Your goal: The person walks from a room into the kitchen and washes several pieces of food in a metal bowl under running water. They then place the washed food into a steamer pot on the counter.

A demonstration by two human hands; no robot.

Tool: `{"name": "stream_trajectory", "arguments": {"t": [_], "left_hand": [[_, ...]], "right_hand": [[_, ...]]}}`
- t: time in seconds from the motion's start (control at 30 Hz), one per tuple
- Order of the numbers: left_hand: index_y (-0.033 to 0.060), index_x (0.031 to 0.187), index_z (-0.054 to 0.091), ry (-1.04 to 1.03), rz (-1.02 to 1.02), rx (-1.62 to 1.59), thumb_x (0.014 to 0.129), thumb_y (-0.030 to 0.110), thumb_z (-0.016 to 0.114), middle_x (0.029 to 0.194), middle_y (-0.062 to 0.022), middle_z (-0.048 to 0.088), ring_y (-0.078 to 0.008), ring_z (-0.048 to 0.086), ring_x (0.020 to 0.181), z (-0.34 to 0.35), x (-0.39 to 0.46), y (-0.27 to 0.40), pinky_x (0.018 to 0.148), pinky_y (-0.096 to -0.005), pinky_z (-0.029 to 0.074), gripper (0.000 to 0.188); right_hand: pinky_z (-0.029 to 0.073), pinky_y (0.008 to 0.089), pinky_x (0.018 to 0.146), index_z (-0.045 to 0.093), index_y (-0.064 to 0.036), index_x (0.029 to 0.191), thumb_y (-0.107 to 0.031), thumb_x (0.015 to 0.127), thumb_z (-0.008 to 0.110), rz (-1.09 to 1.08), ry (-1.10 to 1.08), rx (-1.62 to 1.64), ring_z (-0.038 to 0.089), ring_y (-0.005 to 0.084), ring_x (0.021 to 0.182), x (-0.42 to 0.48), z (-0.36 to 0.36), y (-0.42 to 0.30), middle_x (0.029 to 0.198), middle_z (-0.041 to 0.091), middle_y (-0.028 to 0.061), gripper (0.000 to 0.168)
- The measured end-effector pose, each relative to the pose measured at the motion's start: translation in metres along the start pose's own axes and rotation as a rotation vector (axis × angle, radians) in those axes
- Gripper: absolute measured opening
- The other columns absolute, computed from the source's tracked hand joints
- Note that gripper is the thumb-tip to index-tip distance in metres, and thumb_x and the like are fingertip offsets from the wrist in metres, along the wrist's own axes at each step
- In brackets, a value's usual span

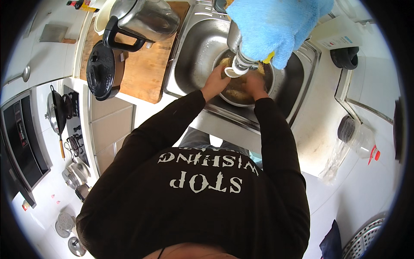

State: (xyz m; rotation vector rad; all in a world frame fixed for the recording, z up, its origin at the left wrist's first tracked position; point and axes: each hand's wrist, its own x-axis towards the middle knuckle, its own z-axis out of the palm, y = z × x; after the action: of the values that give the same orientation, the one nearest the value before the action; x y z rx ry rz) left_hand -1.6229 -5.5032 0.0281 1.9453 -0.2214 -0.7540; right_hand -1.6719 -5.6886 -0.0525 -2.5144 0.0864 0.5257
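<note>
Both my hands are in a round metal basin [271, 84] that stands in the stainless steel sink [194, 42]. The basin holds murky water and several yellowish-brown pieces [237, 94], perhaps root vegetables. At the basin's left side is my left hand [216, 81], its fingertips partly hidden by the faucet's white spout [235, 72]. My right hand [255, 83] reaches into the water on the right; its fingers are blurred and partly covered. Whether either hand grips a piece cannot be made out. A fluffy light blue cloth [275, 26] hangs over the faucet, above the hands.
Left of the sink, a wooden cutting board [142, 71] bears a metal kettle-like jug [148, 21] with a black handle and a dark lidded pot [102, 69]. At right stand a white jug [339, 34], a black bowl [345, 58] and a clear plastic bottle [362, 140].
</note>
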Motion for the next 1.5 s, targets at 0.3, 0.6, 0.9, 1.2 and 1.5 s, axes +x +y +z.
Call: {"name": "stream_trajectory", "arguments": {"t": [0.3, 0.6, 0.9, 1.2, 1.5], "left_hand": [[0.0086, 0.125, 0.045, -0.128, 0.748, 0.618, 0.063, 0.001, 0.063, 0.124, -0.0163, 0.046, -0.0353, 0.041, 0.117, -0.016, -0.009, 0.064, 0.099, -0.0405, 0.034, 0.065], [0.0066, 0.082, 0.062, -0.377, 0.339, 0.537, 0.062, 0.02, 0.069, 0.068, -0.0107, 0.059, -0.0252, 0.061, 0.066, -0.008, 0.005, 0.063, 0.062, -0.0359, 0.048, 0.026], [0.006, 0.1, 0.047, -0.619, -0.384, -0.481, 0.074, 0.011, 0.068, 0.074, -0.0023, 0.055, -0.0071, 0.053, 0.057, 0.0, -0.024, 0.062, 0.042, -0.0193, 0.039, 0.034], [-0.0002, 0.105, 0.04, 0.054, 0.427, 0.348, 0.071, 0.006, 0.064, 0.087, -0.0219, 0.058, -0.0382, 0.058, 0.077, 0.019, -0.044, 0.068, 0.062, -0.0429, 0.046, 0.042], [0.0029, 0.103, 0.043, 0.138, 0.56, 0.486, 0.071, 0.004, 0.06, 0.092, -0.0205, 0.055, -0.0383, 0.056, 0.082, 0.016, -0.065, 0.082, 0.068, -0.0444, 0.045, 0.037]], "right_hand": [[0.021, 0.0171, 0.039, 0.044, -0.012, 0.084, -0.013, 0.081, 0.058, 0.188, -0.635, 1.446, 0.031, 0.0013, 0.046, -0.059, -0.107, -0.047, 0.064, 0.041, -0.0045, 0.015], [0.048, 0.0354, 0.061, 0.058, -0.008, 0.091, -0.024, 0.069, 0.067, -0.118, 0.332, -0.034, 0.061, 0.0237, 0.069, -0.083, -0.093, -0.059, 0.074, 0.062, 0.0132, 0.029], [0.047, 0.0305, 0.071, 0.051, -0.01, 0.112, -0.019, 0.081, 0.058, 0.157, 0.643, 0.604, 0.061, 0.0194, 0.079, -0.076, -0.075, -0.032, 0.086, 0.061, 0.0083, 0.033], [0.043, 0.0282, 0.084, 0.041, -0.001, 0.115, -0.018, 0.082, 0.065, 0.137, 0.664, 1.543, 0.052, 0.0144, 0.098, -0.084, -0.048, -0.12, 0.108, 0.052, 0.0072, 0.045], [0.049, 0.0296, 0.064, 0.054, -0.002, 0.102, -0.04, 0.083, 0.054, 0.556, 0.619, 2.225, 0.06, 0.018, 0.077, -0.049, -0.059, -0.105, 0.088, 0.059, 0.0084, 0.042]]}}
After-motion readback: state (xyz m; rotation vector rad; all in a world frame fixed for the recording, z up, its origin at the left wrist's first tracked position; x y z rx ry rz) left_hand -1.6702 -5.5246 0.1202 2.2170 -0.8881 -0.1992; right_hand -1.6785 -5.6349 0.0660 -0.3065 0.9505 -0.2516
